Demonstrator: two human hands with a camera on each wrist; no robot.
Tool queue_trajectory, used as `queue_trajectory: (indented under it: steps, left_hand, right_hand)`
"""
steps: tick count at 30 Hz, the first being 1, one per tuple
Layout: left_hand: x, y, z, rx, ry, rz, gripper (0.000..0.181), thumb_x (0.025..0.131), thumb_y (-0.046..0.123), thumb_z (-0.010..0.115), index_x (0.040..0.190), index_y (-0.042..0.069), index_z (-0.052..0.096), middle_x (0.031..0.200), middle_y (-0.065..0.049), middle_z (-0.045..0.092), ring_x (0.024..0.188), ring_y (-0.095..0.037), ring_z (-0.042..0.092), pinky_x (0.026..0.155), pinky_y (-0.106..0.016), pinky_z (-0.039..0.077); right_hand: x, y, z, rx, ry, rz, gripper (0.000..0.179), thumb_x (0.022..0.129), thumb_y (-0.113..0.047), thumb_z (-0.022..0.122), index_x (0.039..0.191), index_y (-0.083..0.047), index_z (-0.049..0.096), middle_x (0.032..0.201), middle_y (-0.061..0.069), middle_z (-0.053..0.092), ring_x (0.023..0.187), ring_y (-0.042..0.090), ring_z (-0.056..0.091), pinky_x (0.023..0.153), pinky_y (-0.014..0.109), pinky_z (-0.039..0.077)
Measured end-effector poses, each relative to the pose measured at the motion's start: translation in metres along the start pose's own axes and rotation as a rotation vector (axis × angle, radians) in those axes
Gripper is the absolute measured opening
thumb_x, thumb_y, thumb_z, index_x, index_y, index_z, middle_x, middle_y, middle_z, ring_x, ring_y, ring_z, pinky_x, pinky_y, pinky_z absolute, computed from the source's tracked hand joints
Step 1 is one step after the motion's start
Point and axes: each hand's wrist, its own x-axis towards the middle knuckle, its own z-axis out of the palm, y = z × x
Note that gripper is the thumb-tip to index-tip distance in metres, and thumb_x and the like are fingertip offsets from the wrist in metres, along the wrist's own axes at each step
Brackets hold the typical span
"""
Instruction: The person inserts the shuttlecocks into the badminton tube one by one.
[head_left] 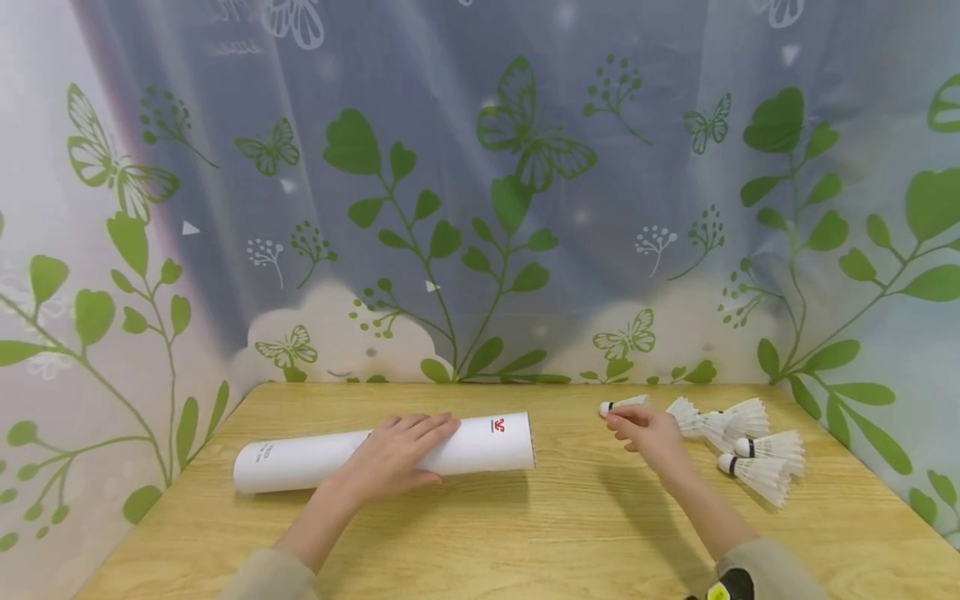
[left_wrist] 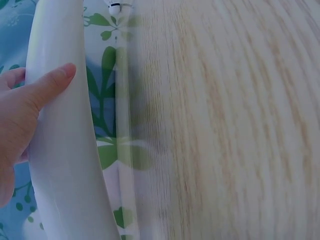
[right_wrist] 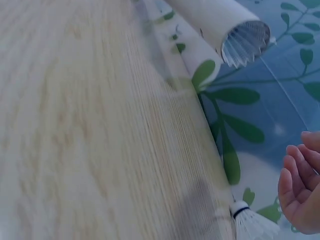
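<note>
A white shuttlecock tube (head_left: 480, 446) with a red mark lies across the left side of the table, its open end to the right. Over its middle, my left hand (head_left: 401, 450) grips it, thumb on the near side (left_wrist: 50, 87). Feathers of a shuttlecock (right_wrist: 245, 45) show inside the open end in the right wrist view. My right hand (head_left: 651, 437) hovers with loosely bent fingers and nothing between them. Just beyond it, a single shuttlecock (head_left: 611, 407) lies with its cork to the left; in the right wrist view this shuttlecock (right_wrist: 255, 225) is apart from the fingers.
Several loose shuttlecocks (head_left: 757, 479) lie in a cluster on the right of the wooden table (head_left: 480, 542). A patterned curtain (head_left: 465, 250) with green leaves and butterflies hangs along the back and sides of the table.
</note>
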Motion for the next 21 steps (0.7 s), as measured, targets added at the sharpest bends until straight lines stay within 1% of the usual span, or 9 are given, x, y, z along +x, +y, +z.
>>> queue_trajectory:
  steps: [4, 8, 14, 18, 21]
  left_hand:
    - [0.0, 0.0, -0.002, 0.001, -0.012, -0.004, 0.081, 0.069, 0.039, 0.079, 0.136, 0.007, 0.046, 0.133, -0.008, 0.052, 0.11, -0.025, 0.055, 0.084, -0.042, 0.049]
    - [0.0, 0.0, -0.002, 0.005, -0.02, -0.002, 0.08, 0.07, 0.039, 0.079, 0.136, 0.007, 0.046, 0.133, -0.008, 0.052, 0.11, -0.025, 0.055, 0.084, -0.042, 0.049]
    - [0.0, 0.0, -0.002, 0.002, -0.021, -0.007, 0.081, 0.069, 0.039, 0.079, 0.136, 0.007, 0.046, 0.132, -0.008, 0.052, 0.11, -0.026, 0.055, 0.084, -0.043, 0.05]
    - [-0.001, 0.0, -0.002, 0.005, -0.01, -0.001, 0.081, 0.068, 0.039, 0.08, 0.135, 0.006, 0.047, 0.13, -0.009, 0.053, 0.108, -0.027, 0.056, 0.083, -0.043, 0.05]
    - [-0.001, 0.001, -0.002, 0.009, -0.014, 0.002, 0.081, 0.069, 0.04, 0.079, 0.135, 0.006, 0.047, 0.13, -0.01, 0.053, 0.108, -0.027, 0.056, 0.083, -0.043, 0.05]
  right_hand:
    - [0.007, 0.006, -0.011, -0.033, 0.045, 0.021, 0.036, 0.093, -0.019, 0.057, 0.115, 0.009, 0.058, 0.099, 0.015, 0.066, 0.085, 0.02, 0.061, 0.075, 0.037, 0.053]
    - [0.013, 0.012, -0.02, -0.086, 0.09, 0.028, 0.037, 0.093, -0.019, 0.057, 0.116, 0.01, 0.057, 0.101, 0.018, 0.065, 0.086, 0.022, 0.062, 0.075, 0.036, 0.054]
    - [0.021, 0.024, -0.031, -0.156, 0.106, 0.026, 0.038, 0.093, -0.017, 0.056, 0.118, 0.011, 0.055, 0.109, 0.025, 0.062, 0.094, 0.033, 0.06, 0.073, 0.035, 0.054]
    - [0.026, 0.031, -0.035, -0.209, 0.118, 0.036, 0.037, 0.092, -0.017, 0.057, 0.117, 0.01, 0.057, 0.111, 0.026, 0.061, 0.092, 0.031, 0.06, 0.068, 0.03, 0.053]
    - [0.03, 0.037, -0.037, -0.2, 0.113, 0.047, 0.037, 0.091, -0.016, 0.057, 0.117, 0.011, 0.056, 0.111, 0.026, 0.061, 0.088, 0.028, 0.061, 0.067, 0.031, 0.053]
